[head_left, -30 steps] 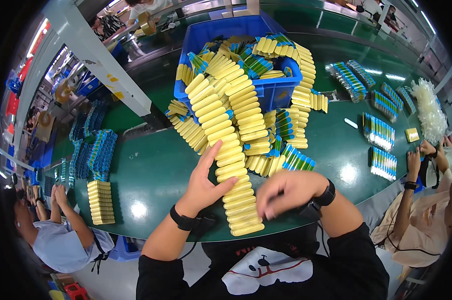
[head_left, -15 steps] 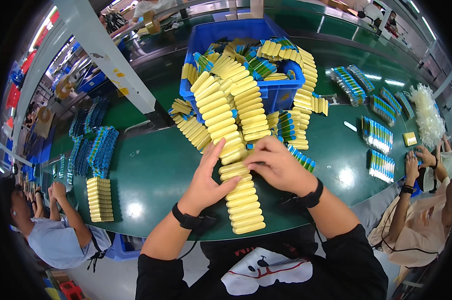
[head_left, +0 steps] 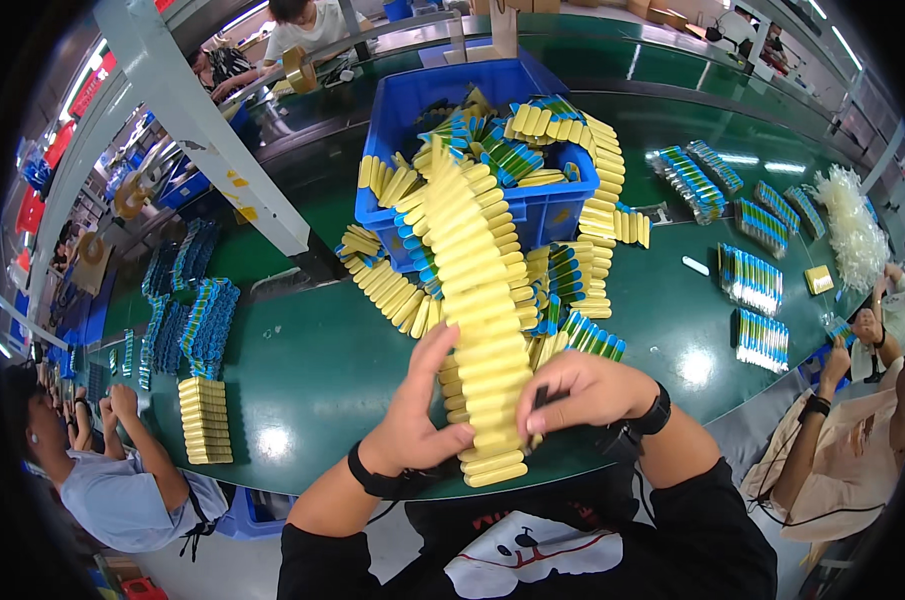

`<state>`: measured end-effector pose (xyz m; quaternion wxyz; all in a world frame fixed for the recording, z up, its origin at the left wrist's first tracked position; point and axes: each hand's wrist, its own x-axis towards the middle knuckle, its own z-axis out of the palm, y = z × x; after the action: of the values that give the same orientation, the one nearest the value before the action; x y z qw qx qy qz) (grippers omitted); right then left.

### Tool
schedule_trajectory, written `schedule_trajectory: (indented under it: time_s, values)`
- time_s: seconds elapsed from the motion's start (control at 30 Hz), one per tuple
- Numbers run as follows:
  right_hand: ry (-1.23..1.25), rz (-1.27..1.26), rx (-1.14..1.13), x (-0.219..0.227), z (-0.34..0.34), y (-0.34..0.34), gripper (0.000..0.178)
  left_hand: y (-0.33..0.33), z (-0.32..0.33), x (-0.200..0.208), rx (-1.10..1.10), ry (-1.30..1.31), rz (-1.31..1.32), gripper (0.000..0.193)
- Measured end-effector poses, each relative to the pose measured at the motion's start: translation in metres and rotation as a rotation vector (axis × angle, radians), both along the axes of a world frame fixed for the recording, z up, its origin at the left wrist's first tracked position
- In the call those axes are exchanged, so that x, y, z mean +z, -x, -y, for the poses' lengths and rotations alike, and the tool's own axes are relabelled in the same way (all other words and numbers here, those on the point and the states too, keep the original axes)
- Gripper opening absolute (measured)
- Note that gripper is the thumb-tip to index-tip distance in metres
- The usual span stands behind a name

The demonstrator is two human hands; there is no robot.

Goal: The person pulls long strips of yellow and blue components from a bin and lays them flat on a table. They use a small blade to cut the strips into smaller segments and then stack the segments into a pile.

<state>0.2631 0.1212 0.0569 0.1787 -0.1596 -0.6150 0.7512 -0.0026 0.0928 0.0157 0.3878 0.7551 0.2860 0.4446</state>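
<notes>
Your green table spreads out on every side of the blue bin, so take the bin as your mark. The bin is heaped with joined packs, some spilling over its sides; draw gently there, as a snag could skew your line. The long yellow strip lies in front of the bin, its far part blurred across the bin's front and its near end toward you. Best have it run straight out from the bin, packs flat and evenly lapped, since a twist would probably hide the joins.

Your hands are apart, both in front of the bin, one on each side of the strip. The left hand is spread along the strip's left side; light, even pressure there should stop it sliding. The right hand is at the right edge, fingers curled tight. A short yellow stack sits to the left of the bin, its edges fairly square. Smallest is the dark object pinched in your right hand; I can't tell its kind, so mind where it meets the packs.
</notes>
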Motion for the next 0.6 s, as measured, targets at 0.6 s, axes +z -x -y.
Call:
schedule_trajectory:
  time_s: [0.6]
  values:
    - [0.175, 0.119, 0.355, -0.007, 0.014, 0.022, 0.02, -0.005, -0.023, 0.009, 0.061, 0.281, 0.189, 0.06]
